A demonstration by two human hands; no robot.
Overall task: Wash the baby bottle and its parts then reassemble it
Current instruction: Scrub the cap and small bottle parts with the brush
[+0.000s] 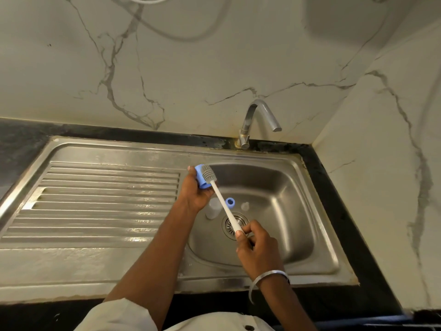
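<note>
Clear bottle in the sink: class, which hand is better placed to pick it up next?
Probably the left hand: it holds the blue cap just beside the bottle, while the right hand grips the brush handle.

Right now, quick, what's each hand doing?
Left hand: grips the blue cap.
Right hand: grips the bottle brush by its handle.

Two blue plastic pieces: one round cap [201, 178], one ring [230, 202] at twelve o'clock of the metal drain [228, 226]. One translucent bottle [213, 208], one clear teat [245, 206], one white-handled grey brush [232, 219].
</note>
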